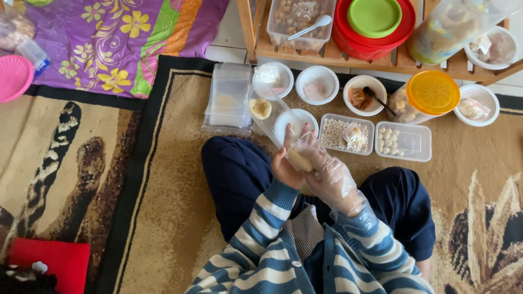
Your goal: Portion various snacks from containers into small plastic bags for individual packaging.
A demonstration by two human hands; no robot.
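Centre of frame, over the lap: left hand [285,167], bare, closed around the lower end of a clear plastic bag [275,120]. Right hand [327,175], in a thin plastic glove, grips a pale dough-like piece [300,159], apparently at the bag's mouth. The bag's long axis runs up-left from both hands toward the stacked clear containers [229,98] on the carpet [163,207].

Stack of lidded trays [227,103] left of two rectangular tubs [376,139] on the rug [174,218] — round bowls [317,84] behind them, wooden rack [327,54] farther behind.
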